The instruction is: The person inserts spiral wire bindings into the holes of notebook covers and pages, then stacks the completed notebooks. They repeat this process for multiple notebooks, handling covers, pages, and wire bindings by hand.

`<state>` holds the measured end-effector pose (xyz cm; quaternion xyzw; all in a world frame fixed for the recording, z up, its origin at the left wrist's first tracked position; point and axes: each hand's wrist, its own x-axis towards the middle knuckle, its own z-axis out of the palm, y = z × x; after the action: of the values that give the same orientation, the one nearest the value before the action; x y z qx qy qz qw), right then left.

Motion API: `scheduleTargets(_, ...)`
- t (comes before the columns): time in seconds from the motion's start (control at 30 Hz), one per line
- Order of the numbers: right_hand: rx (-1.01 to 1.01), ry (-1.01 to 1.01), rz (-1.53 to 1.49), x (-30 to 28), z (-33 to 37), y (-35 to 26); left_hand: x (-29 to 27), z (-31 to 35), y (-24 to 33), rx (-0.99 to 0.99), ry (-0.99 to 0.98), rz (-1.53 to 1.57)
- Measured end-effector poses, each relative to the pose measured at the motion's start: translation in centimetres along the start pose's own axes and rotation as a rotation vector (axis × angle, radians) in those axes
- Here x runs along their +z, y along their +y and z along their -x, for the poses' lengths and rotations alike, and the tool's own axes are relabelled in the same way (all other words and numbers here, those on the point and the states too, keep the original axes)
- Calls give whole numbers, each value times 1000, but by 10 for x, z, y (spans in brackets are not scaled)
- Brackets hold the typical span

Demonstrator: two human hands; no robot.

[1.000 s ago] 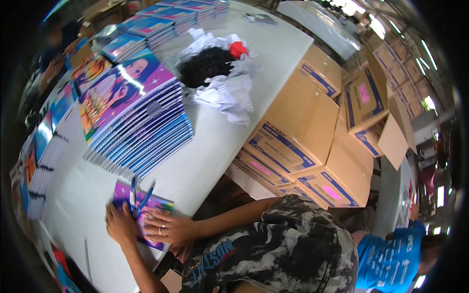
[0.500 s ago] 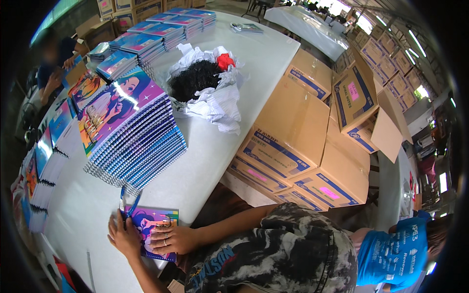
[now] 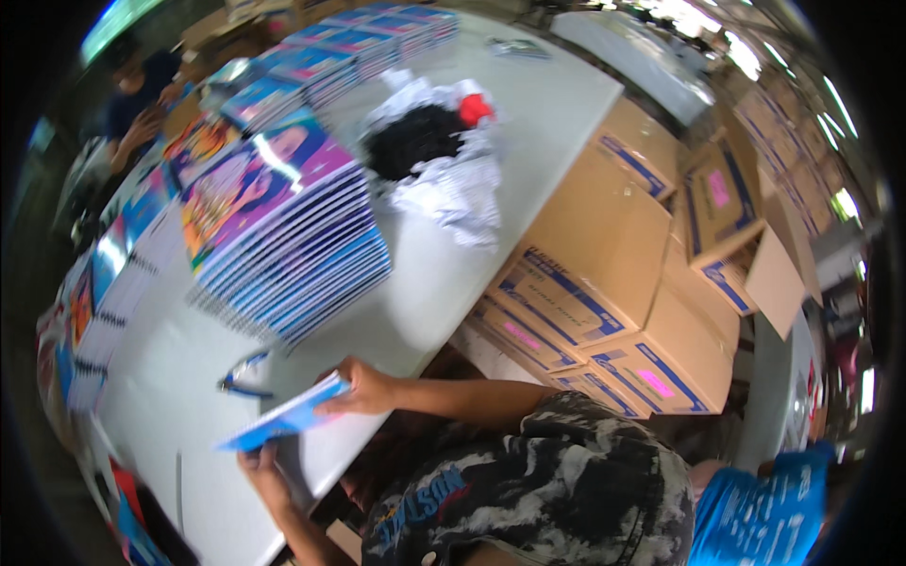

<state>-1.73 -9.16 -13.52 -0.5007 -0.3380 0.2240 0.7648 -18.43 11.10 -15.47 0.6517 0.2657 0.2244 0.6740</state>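
A thin notebook (image 3: 288, 415) with a blue and purple cover is raised off the table and tilted, its edge toward me. My right hand (image 3: 363, 389) grips its right end, thumb and fingers closed on it. Along the lower left edge, my left hand (image 3: 266, 472) holds it too, its fingers partly hidden. Just beyond the notebook, pliers with blue handles (image 3: 247, 375) lie on the white table (image 3: 415, 283). Farther off stands a tall, leaning stack of spiral notebooks (image 3: 293, 236) with colourful covers. A thin dark spiral wire (image 3: 179, 491) lies left of my left hand.
Crumpled white paper (image 3: 453, 198) holds a black tangled heap (image 3: 415, 141) and a red piece (image 3: 475, 110). More notebook stacks (image 3: 330, 61) line the far and left sides. Cardboard boxes (image 3: 585, 245) stand right of the table. One person (image 3: 142, 104) is at far left, another in a blue shirt (image 3: 764, 505) at lower right.
The notebook, flat on the table under both hands before, is now lifted and tipped up between them. The pliers lie apart from my left hand. The whole view has shifted slightly.
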Motion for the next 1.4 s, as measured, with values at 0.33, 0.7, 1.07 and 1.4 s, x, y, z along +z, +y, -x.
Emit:
scheduleTargets(0.33,50,-224,158,-7,-24,-14,-67,-27,19,395,19,-1239)
scheduleTargets(0.7,47,-280,117,-3,-39,-12,-176,-37,6,421,506,-1086)
scheduleTargets(1.07,-28,-195,139,3,-35,-11,-37,3,95,49,-90,-337)
scheduleTargets(1.4,-155,-338,164,2,-39,-13,-42,-16,129,-268,-118,-159)
